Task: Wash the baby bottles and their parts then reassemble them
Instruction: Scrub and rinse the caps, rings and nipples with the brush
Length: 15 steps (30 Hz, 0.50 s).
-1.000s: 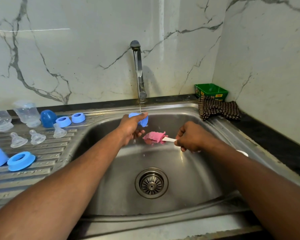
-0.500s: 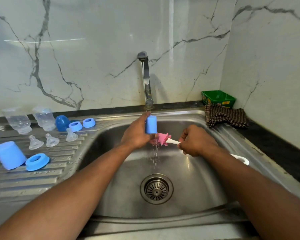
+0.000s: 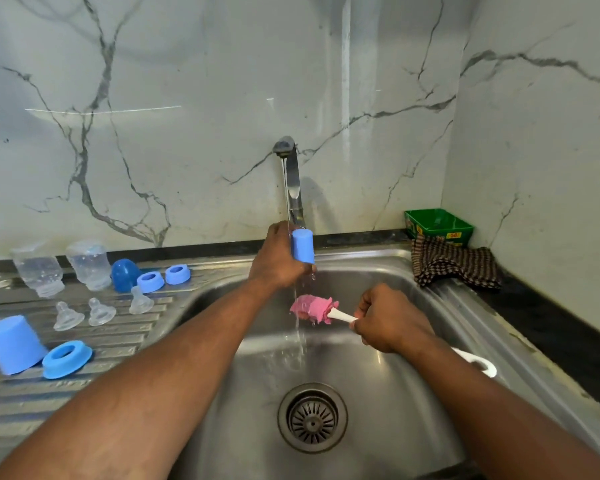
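Blue cap (image 3: 302, 246) gripped by left hand (image 3: 278, 260) under tap stream (image 3: 293, 289); right hand (image 3: 390, 322) clutches pink sponge brush (image 3: 313, 308) below. Risk: wet plastic slips, cap drops into sink (image 3: 413, 393).

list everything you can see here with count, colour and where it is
cap: 1, light blue, in left hand under tap
brush: 1, pink head, white handle, in right hand
bottles: at least 2, clear, drainboard
teats: 3, clear, drainboard
rings: 3, light blue, drainboard
other caps: 2, light and dark blue, drainboard
tap: 1, steel, running
sink: 1, steel
cloth: 1, brown check, right rim
tub: 1, green, corner
left hand
right hand
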Tool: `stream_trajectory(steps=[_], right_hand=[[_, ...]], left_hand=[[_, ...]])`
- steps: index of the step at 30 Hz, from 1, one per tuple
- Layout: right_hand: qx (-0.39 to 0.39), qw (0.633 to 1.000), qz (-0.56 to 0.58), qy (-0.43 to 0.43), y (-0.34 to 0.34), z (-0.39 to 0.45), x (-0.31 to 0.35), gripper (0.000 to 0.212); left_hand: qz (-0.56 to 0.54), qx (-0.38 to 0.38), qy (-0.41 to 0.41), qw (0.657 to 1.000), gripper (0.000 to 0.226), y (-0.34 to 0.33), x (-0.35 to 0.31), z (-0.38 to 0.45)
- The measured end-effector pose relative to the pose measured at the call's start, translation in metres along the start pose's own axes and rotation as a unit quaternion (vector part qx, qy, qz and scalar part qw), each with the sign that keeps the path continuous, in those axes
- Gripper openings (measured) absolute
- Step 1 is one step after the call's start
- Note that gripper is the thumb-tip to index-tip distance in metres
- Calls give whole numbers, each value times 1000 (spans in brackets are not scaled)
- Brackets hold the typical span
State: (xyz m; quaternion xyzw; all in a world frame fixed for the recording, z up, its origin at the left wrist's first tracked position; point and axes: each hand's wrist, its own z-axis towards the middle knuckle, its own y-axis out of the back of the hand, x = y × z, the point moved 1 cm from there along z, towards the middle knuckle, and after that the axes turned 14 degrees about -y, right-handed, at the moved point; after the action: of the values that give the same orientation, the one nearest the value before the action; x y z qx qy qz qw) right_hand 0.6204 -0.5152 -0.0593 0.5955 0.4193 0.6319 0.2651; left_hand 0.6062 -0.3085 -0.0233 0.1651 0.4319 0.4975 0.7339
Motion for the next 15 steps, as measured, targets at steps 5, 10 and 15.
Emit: stream_trajectory(steps=[5,10,15], right_hand=[[4,1000,-5,-2,-5,2,-1,10],[3,1000,-6,-4,-6,1,0,10],[2,1000,-9,-6,-6,-1,1,8]], left_hand=[[-19,-6,8,1000,71,4,-2,21],[-31,-19,9,999,71,-2,-2,21],[9,20,-6,1000,79,-4,-13,27]])
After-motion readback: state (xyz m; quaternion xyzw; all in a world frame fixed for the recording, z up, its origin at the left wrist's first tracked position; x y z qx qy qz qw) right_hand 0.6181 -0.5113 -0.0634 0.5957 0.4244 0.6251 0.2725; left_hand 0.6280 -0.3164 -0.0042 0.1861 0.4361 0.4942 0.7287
